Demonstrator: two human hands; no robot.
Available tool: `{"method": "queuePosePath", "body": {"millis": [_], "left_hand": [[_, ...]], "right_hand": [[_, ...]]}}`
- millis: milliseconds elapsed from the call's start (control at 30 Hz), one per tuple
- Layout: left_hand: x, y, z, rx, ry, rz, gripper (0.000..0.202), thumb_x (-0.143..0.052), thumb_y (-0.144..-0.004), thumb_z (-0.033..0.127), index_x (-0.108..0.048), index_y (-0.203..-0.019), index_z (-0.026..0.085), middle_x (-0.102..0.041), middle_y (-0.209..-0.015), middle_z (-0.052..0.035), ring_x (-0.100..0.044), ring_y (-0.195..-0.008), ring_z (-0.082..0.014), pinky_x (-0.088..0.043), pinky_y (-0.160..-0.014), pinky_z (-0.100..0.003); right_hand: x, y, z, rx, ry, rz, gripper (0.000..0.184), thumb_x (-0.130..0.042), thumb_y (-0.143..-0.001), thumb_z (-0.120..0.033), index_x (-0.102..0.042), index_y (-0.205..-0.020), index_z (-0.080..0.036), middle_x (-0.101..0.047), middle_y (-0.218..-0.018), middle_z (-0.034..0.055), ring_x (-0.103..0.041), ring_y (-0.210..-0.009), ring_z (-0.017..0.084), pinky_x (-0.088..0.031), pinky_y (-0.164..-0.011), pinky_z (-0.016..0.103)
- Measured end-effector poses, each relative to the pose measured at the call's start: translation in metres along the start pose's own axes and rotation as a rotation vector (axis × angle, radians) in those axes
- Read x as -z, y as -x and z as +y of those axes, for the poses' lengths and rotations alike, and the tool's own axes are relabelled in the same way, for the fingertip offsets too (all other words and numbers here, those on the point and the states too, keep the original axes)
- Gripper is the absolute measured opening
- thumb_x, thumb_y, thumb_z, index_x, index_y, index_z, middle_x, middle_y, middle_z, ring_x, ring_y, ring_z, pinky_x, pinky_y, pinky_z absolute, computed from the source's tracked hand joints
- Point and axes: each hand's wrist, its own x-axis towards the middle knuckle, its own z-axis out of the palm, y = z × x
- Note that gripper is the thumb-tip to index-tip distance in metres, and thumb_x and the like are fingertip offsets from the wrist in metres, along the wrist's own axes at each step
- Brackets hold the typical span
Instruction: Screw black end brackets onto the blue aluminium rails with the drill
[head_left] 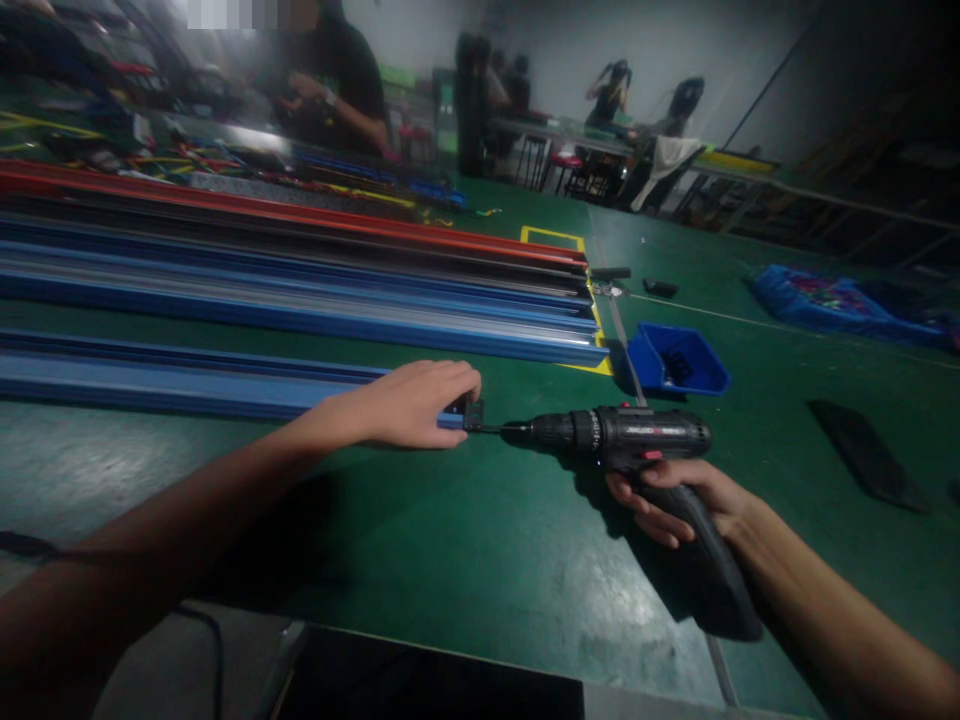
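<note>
My right hand [675, 500] is wrapped round the grip of a black cordless drill [652, 432], which points left. The drill's thin bit meets a small black end cap [473, 414] at the right end of a long blue metal profile [225, 385]. My left hand [412, 405] lies over that end, fingers curled round the profile close to the cap. The palm side of this hand is hidden. Behind it several more long profiles, blue [375, 308], black and red [360, 218], lie side by side.
A blue bin [679, 360] with small dark parts stands beyond the drill. A dark flat piece [866, 455] lies at right, a blue tray [832, 295] farther back. Yellow tape marks the green table [480, 560]. A person [337, 90] stands across it; others are in the background.
</note>
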Motion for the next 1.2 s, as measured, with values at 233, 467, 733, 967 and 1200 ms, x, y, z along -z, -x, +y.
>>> {"method": "queuePosePath", "body": {"millis": [233,467,733,967,1200], "left_hand": [[-0.0009,0.0002,-0.0010,-0.002,-0.008,0.002,0.029,-0.067,-0.085,0.040,-0.055,-0.104,0.023,-0.063,-0.104,-0.0030,-0.060,-0.094,-0.0219,-0.042,-0.081,-0.034],[-0.0004,-0.0004,-0.0003,-0.003,-0.004,0.004,0.029,-0.067,-0.085,0.040,-0.056,-0.105,0.023,-0.063,-0.104,-0.0029,-0.060,-0.094,-0.0216,-0.042,-0.081,-0.034],[0.0000,0.0003,-0.0003,-0.008,0.001,0.007,0.029,-0.067,-0.084,0.041,-0.056,-0.104,0.023,-0.064,-0.105,-0.0039,-0.060,-0.095,-0.0229,-0.042,-0.081,-0.035],[-0.0010,0.0001,-0.0019,-0.011,-0.002,0.008,0.029,-0.067,-0.085,0.041,-0.056,-0.105,0.023,-0.064,-0.104,-0.0042,-0.060,-0.095,-0.0228,-0.043,-0.081,-0.035],[0.0004,0.0002,0.0006,-0.005,-0.005,0.000,0.028,-0.067,-0.085,0.040,-0.055,-0.104,0.023,-0.063,-0.104,-0.0035,-0.059,-0.095,-0.0227,-0.043,-0.082,-0.035]], "right_hand": [[-0.0013,-0.0008,-0.0011,-0.004,0.017,-0.002,0.027,-0.057,-0.098,-0.024,-0.071,-0.106,-0.003,-0.065,-0.083,0.0046,-0.054,-0.046,0.004,-0.059,-0.058,0.021],[-0.0008,0.0012,-0.0014,-0.031,0.029,0.047,0.028,-0.060,-0.097,-0.026,-0.071,-0.106,-0.003,-0.065,-0.083,0.0053,-0.052,-0.043,0.004,-0.058,-0.056,0.021],[0.0008,-0.0001,-0.0002,-0.007,0.047,0.057,0.031,-0.060,-0.094,-0.027,-0.071,-0.106,0.000,-0.066,-0.084,0.0083,-0.051,-0.041,0.005,-0.056,-0.052,0.022],[0.0006,-0.0008,0.0000,0.010,0.070,0.022,0.030,-0.056,-0.096,-0.027,-0.070,-0.107,-0.002,-0.065,-0.085,0.0075,-0.049,-0.042,0.004,-0.058,-0.055,0.020],[0.0027,0.0003,0.0003,0.003,0.052,0.026,0.030,-0.058,-0.097,-0.028,-0.069,-0.108,-0.003,-0.065,-0.086,0.0076,-0.050,-0.042,0.004,-0.058,-0.056,0.021]]}}
